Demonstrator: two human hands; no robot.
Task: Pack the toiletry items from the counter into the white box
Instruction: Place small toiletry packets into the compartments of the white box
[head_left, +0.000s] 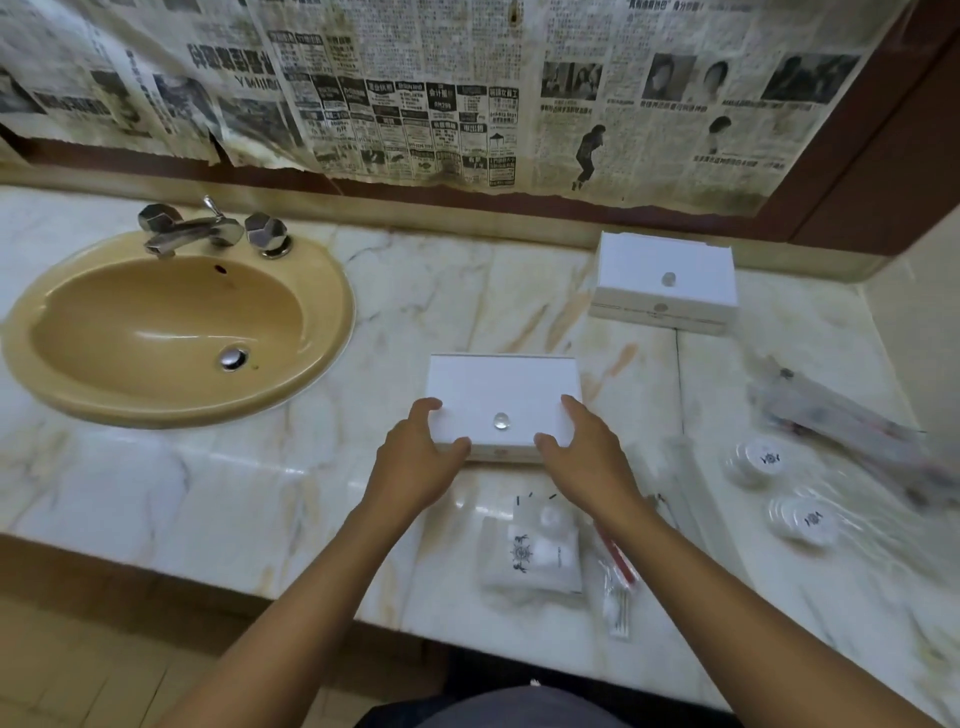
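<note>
A white box (501, 389) with a clear round knob on its lid sits shut on the marble counter (208, 493) in front of me. My left hand (415, 457) grips its near left corner, thumb on the front edge and fingers on the lid. My right hand (587, 452) grips the near right corner the same way. Below the hands lie a white plastic packet (535, 558) with a dark logo and a clear sachet of cotton buds (615, 597). Two round white containers (758, 460) (802, 519) and long wrapped items (841, 415) lie at the right.
A second white box (667, 280) with a knob stands at the back right against the wall. A tan sink (171, 332) with a chrome tap (202, 228) fills the left of the counter. Newspaper (415, 88) covers the mirror above.
</note>
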